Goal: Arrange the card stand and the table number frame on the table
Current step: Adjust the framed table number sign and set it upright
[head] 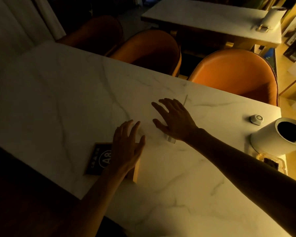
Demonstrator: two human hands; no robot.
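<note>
A dark table number frame [99, 158] marked "A8" lies near the front edge of the white marble table [75, 93]. My left hand [126, 146] hovers over its right part with fingers spread, covering some of it. A clear acrylic card stand [171, 139] rests on the table; only its base corner and a thin upper edge show. Over that stand, my right hand [174, 120] is spread flat. Neither hand grips anything that I can see.
A white table lamp [278, 135] stands at the right end, with a small round call button [256, 119] behind it and a tray [272, 161] in front. Three orange chairs [236, 72] line the far side. Another table [212, 19] stands beyond.
</note>
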